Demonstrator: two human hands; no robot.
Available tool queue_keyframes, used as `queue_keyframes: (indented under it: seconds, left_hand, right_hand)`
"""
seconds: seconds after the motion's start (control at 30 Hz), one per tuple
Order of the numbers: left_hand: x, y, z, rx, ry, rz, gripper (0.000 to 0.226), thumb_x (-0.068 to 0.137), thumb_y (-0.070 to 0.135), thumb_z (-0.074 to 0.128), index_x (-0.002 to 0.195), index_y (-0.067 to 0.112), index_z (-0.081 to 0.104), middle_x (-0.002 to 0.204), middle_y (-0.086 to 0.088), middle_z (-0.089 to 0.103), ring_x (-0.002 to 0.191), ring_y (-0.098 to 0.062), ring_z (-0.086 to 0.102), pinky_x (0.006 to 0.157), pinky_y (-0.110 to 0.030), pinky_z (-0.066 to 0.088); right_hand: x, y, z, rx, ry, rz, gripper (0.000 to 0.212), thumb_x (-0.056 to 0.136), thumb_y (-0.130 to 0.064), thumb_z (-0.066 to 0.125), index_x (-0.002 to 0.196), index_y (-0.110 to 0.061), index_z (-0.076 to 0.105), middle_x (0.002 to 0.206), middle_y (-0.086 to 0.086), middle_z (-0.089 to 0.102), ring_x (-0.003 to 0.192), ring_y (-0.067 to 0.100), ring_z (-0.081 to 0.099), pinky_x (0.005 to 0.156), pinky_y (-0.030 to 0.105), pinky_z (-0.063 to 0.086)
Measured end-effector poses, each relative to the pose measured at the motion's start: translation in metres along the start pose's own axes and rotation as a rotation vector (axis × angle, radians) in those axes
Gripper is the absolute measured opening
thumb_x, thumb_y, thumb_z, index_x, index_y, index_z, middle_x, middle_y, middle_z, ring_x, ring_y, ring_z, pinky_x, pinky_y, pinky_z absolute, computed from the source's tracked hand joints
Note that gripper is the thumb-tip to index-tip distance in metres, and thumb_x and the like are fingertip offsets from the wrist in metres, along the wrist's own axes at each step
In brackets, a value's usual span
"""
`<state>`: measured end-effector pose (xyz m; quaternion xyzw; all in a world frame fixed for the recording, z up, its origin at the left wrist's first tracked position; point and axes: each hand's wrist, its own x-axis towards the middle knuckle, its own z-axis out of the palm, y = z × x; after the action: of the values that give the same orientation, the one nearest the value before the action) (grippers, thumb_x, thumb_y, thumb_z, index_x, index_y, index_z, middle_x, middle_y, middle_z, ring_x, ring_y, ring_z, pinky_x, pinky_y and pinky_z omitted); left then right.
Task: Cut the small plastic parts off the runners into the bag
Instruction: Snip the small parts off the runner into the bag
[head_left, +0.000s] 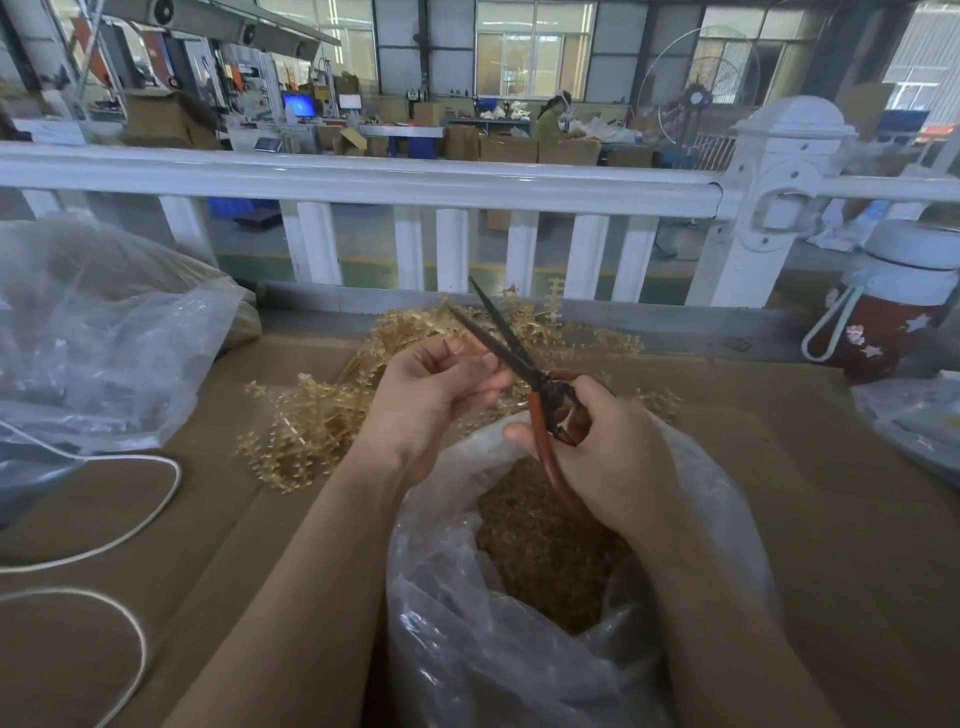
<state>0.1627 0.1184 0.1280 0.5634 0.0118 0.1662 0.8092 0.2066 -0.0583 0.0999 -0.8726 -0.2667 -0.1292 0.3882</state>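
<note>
My right hand (602, 452) grips the red handles of a pair of scissors (511, 348), whose dark blades are parted and point up and away. My left hand (431, 395) pinches a thin yellowish runner just left of the blades. A clear plastic bag (457, 639) stands open below both hands, holding a heap of small tan cut parts (540, 561). A pile of yellowish runners (317, 415) with parts still on them lies on the cardboard behind and left of my hands.
Brown cardboard (810, 519) covers the table. A crumpled clear bag (98, 343) sits at the left, with a white cord (130, 525) looping in front of it. At the right stands a red bottle with a white lid (893, 312). A white railing (363, 182) runs behind the table.
</note>
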Motion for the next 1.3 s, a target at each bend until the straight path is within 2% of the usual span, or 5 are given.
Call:
queue_keyframes:
  seconds: [0.4,0.73,1.0,1.17,1.3]
  left_hand:
    - [0.0,0.004,-0.004,-0.002,-0.044,0.015,0.015,0.088,-0.01,0.057,0.098,0.001,0.062,0.07,-0.008,0.063,0.067,-0.017,0.054,0.056,-0.02,0.042]
    - [0.002,0.002,-0.006,0.088,-0.004,0.02,0.027,0.09,-0.015,0.052,0.085,0.008,0.064,0.075,-0.009,0.06,0.062,-0.012,0.051,0.056,-0.02,0.039]
    - [0.002,0.004,-0.009,0.118,-0.075,0.06,0.017,0.073,-0.007,0.068,0.077,0.01,0.071,0.09,-0.021,0.063,0.07,-0.025,0.048,0.066,-0.031,0.038]
    - [0.002,0.006,-0.012,0.188,-0.069,0.091,0.035,0.074,-0.002,0.076,0.103,-0.015,0.061,0.099,-0.031,0.066,0.093,-0.041,0.055,0.09,-0.063,0.043]
    - [0.002,0.006,-0.013,0.249,-0.038,0.117,0.026,0.078,-0.001,0.074,0.098,-0.014,0.065,0.101,-0.034,0.069,0.095,-0.055,0.062,0.094,-0.071,0.044]
  right_hand:
    - [0.003,0.007,0.003,-0.107,-0.059,0.052,0.061,0.062,-0.097,0.041,0.094,-0.046,0.046,0.081,-0.032,0.05,0.075,-0.008,0.048,0.061,0.016,0.036]
    - [0.0,0.005,0.0,-0.023,0.009,0.018,0.049,0.075,-0.079,0.061,0.094,-0.034,0.058,0.079,-0.02,0.061,0.073,-0.004,0.057,0.06,0.017,0.04]
    - [0.001,0.005,0.001,-0.19,-0.028,-0.024,0.056,0.071,-0.087,0.055,0.096,-0.036,0.053,0.084,-0.023,0.057,0.075,-0.005,0.053,0.059,0.015,0.042]
    - [0.001,0.004,0.0,-0.231,-0.002,-0.028,0.061,0.07,-0.089,0.051,0.097,-0.035,0.053,0.088,-0.023,0.059,0.074,-0.004,0.052,0.059,0.012,0.038]
    - [0.0,0.002,-0.001,-0.243,0.014,-0.017,0.061,0.069,-0.089,0.054,0.095,-0.034,0.054,0.088,-0.021,0.061,0.077,0.002,0.057,0.06,0.018,0.043]
